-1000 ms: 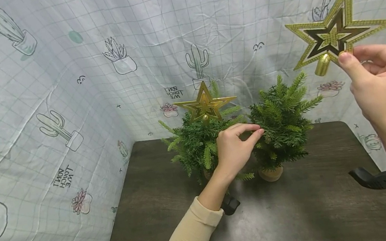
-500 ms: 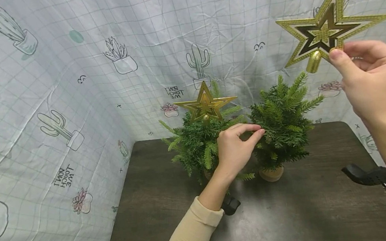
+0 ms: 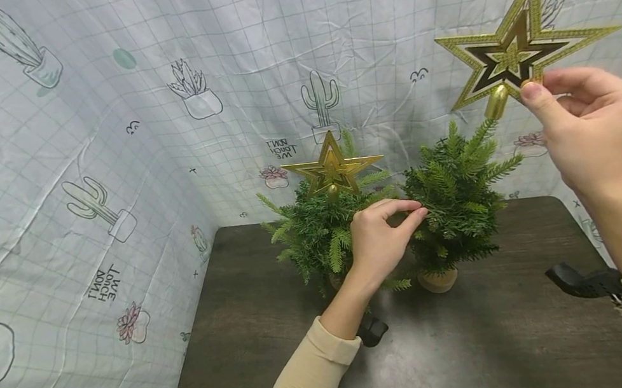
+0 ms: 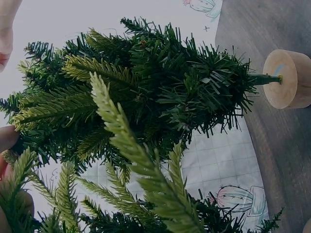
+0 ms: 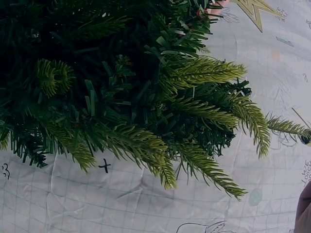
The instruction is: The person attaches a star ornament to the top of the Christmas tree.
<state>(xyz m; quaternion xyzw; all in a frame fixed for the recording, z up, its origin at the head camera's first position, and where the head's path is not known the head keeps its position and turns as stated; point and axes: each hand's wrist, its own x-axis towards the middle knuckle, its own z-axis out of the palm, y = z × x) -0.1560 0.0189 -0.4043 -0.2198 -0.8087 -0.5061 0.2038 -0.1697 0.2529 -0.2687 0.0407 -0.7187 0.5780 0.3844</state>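
Two small artificial Christmas trees stand side by side in the head view. The right tree [image 3: 453, 203] has a round wooden base [image 4: 286, 80]. My left hand [image 3: 378, 237] pinches a branch at that tree's left side between thumb and fingertips. Above the same tree, my right hand [image 3: 592, 130] holds a gold star tree topper [image 3: 510, 60] by a lower point, thumb in front. The topper's tube [image 3: 496, 102] points down, its end overlapping the tip of the top branch [image 5: 291, 127]. A second gold star [image 3: 332, 169] sits on top of the left tree [image 3: 310, 236].
Both trees stand on a dark wood-grain table [image 3: 501, 345], near its back edge. Behind and to the left hangs a grid-patterned curtain [image 3: 119, 81] printed with cacti. A black wrist mount [image 3: 586, 281] sticks out from the right sleeve.
My right hand has moved left with the star topper, bringing its tube over the right tree's tallest branch. The left hand has stayed in place on its branch.
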